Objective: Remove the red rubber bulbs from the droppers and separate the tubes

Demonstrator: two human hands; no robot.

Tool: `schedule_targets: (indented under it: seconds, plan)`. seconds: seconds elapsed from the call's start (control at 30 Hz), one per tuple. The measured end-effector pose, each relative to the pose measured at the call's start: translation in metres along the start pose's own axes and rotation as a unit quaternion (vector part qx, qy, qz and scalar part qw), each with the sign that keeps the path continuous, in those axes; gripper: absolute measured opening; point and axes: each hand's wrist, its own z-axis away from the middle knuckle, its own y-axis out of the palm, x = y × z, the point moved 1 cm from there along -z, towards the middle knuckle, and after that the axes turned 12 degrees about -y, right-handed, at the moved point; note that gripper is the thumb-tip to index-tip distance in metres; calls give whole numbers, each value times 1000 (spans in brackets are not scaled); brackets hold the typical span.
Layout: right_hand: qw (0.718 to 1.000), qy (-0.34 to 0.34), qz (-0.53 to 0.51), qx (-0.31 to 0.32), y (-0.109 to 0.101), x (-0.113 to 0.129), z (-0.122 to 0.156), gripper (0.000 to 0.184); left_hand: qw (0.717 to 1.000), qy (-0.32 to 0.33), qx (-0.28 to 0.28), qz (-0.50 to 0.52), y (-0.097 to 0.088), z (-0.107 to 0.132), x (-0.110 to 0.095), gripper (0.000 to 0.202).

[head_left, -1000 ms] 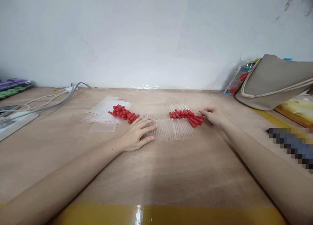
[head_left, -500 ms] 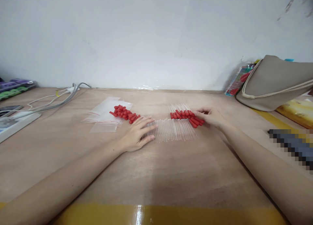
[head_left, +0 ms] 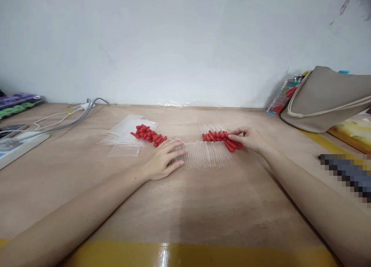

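Observation:
A row of thin clear tubes (head_left: pixel 207 154) lies side by side on the wooden table. Over its left end rests my left hand (head_left: pixel 165 159), palm down with the fingers spread. Red rubber bulbs (head_left: pixel 216 136) line the far edge of these tubes, with more clear tube ends (head_left: pixel 213 126) showing behind them. At the right end of that line my right hand (head_left: pixel 246 137) has its fingertips pinched on a red bulb; the fingers partly hide it. A few bulbs (head_left: pixel 233 145) lie slanted just below. A loose heap of red bulbs (head_left: pixel 147 134) is beyond my left hand.
Clear zip bags (head_left: pixel 121 131) lie partly under the heap. Further left are cables (head_left: pixel 78 118) and a white power strip (head_left: pixel 24 145). A grey drawstring bag (head_left: pixel 324 99) leans at the right, beside a colourful package (head_left: pixel 282 97) and a yellow packet (head_left: pixel 353 133).
Almost nothing differs. My right fingertips have shifted slightly at the end of the red bulbs; my left hand stays on the tubes.

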Motion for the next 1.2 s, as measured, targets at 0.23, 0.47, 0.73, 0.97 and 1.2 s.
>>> schedule_targets:
  seconds: [0.23, 0.47, 0.73, 0.97, 1.2]
  plan:
    - [1000, -5, 26, -8, 2, -9, -4, 35, 1000, 7, -7, 3, 1, 0, 0, 33]
    - [998, -1, 57, -36, 7, -14, -8, 27, 1000, 3, -5, 4, 0, 0, 0, 33]
    - [989, -33, 114, -83, 1, -3, -4, 19, 1000, 1, -2, 7, 0, 0, -1, 32]
    - [989, -12, 8, -150, -4, 6, -3, 30, 999, -4, -38, -19, -2, 0, -3, 35]
    - [980, -135, -127, -75, 30, 64, 27, 20, 977, -4, -168, -134, -11, -6, -18, 40]
